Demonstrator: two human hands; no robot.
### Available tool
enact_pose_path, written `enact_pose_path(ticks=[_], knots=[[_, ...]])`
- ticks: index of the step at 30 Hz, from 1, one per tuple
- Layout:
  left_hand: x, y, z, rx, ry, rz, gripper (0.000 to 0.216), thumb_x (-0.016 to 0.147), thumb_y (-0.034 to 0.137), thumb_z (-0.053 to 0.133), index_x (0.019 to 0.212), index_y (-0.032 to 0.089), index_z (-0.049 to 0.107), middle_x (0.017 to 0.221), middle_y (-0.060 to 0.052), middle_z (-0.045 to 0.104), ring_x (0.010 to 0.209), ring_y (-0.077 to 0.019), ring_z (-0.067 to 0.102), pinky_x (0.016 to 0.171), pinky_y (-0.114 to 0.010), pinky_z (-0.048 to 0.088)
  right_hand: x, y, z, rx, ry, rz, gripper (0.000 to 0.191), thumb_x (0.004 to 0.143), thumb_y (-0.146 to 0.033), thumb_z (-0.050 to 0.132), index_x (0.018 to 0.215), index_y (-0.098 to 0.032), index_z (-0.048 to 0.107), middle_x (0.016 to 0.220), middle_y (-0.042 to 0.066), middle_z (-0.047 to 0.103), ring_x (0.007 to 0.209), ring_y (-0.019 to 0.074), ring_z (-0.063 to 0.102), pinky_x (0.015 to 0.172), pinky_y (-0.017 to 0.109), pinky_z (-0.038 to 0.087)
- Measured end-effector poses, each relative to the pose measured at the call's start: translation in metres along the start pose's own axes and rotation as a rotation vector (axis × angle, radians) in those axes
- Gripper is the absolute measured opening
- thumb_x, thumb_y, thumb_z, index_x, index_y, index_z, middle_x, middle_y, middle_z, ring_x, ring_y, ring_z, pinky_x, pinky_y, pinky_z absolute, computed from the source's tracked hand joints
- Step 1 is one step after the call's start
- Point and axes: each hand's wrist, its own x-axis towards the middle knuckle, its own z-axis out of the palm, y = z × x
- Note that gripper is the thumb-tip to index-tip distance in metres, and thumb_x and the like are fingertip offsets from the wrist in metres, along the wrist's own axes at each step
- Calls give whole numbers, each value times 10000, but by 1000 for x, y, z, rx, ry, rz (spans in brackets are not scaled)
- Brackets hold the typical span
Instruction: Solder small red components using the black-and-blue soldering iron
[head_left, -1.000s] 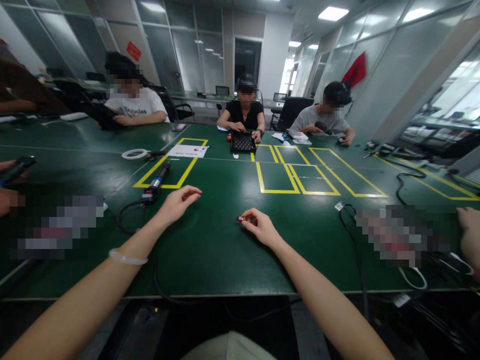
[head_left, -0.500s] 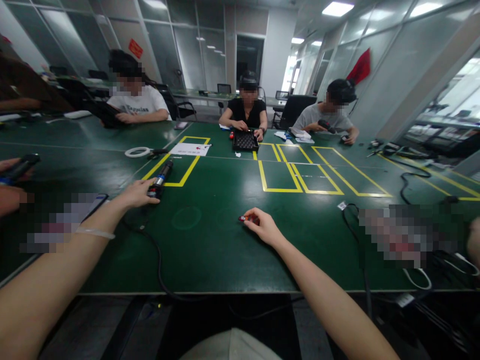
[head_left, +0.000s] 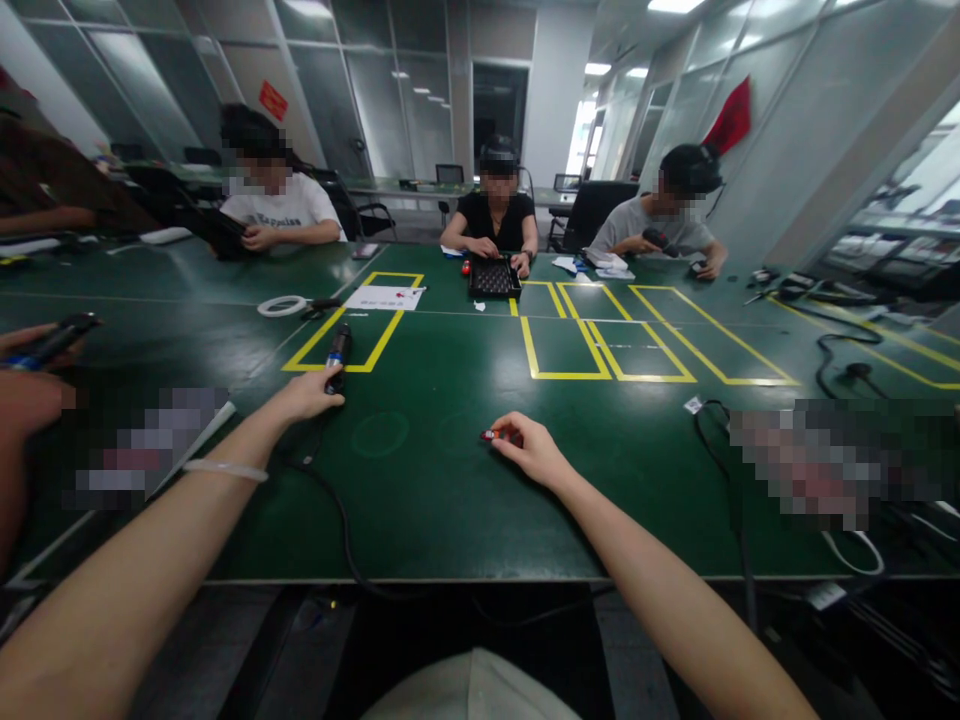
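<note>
My left hand point(head_left: 309, 394) is closed around the near end of a black cylindrical tool point(head_left: 340, 345) with a blue band, which looks like an electric screwdriver. The tool lies on or just above the green table, over a yellow taped outline; I cannot tell whether it touches. Its far end points away from me. A black cable point(head_left: 346, 530) runs from near my left hand to the table's front edge. In the middle, my right hand point(head_left: 531, 450) pinches a small red and black object point(head_left: 491, 436) between thumb and fingers, close to the tabletop. Its kind is too small to make out.
A white sheet point(head_left: 386, 298) and a coiled white cable point(head_left: 282, 306) lie beyond my left hand. Across the table, a person handles a black tray point(head_left: 495, 277). Yellow taped rectangles point(head_left: 570, 376) mark the tabletop. At left, another person's hand grips a similar tool point(head_left: 64, 338).
My left hand and the tool have shifted right, and the tool has turned to point more straight away from me. My right hand keeps its pinch, almost still. The view has shifted slightly.
</note>
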Motion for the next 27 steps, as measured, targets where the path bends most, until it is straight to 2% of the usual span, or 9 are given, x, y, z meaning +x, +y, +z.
enact_pose_path(ticks=[3, 6, 11, 16, 21, 27], knots=[[-19, 28, 10, -8, 17, 19, 749, 756, 385, 626, 1444, 182, 411, 1298, -146, 587, 1080, -321, 605, 882, -351, 458, 0, 1, 1, 4, 0, -1, 162, 831, -252, 606, 974, -179, 623, 802, 2, 595, 668, 119, 521, 643, 243, 411], [-45, 67, 16, -18, 47, 68, 731, 770, 423, 576, 1452, 232, 396, 1383, -134, 515, 1137, -340, 575, 898, -392, 463, 0, 2, 1, 7, -3, 4, 162, 827, -248, 605, 972, -179, 622, 777, -7, 586, 649, 114, 510, 633, 240, 408], [-86, 134, 23, -76, 82, 214, 688, 799, 452, 537, 1440, 242, 402, 1419, -107, 482, 1208, -322, 523, 943, -407, 455, 0, 1, -1, 4, -4, 6, 152, 823, -241, 610, 961, -180, 623, 758, -12, 581, 637, 111, 507, 624, 236, 409], [-115, 183, 30, -118, 87, 330, 676, 796, 445, 570, 1426, 248, 425, 1418, -123, 476, 1196, -353, 517, 949, -450, 438, -1, -1, -2, -10, 6, -21, 141, 820, -230, 615, 950, -176, 622, 793, -2, 592, 658, 114, 520, 643, 242, 420], [-128, 207, 37, -165, 83, 404, 687, 787, 478, 612, 1417, 263, 443, 1436, -147, 447, 1189, -379, 512, 968, -483, 405, -1, -1, -1, 7, -4, -36, 131, 825, -233, 611, 943, -177, 610, 817, 5, 605, 696, 125, 554, 652, 248, 430], [-129, 210, 43, -183, 93, 399, 692, 800, 520, 605, 1420, 261, 438, 1437, -164, 444, 1190, -388, 509, 962, -497, 399, -1, -2, -1, -11, 0, -56, 145, 802, -196, 627, 943, -173, 604, 834, 8, 595, 704, 123, 551, 655, 246, 430]])
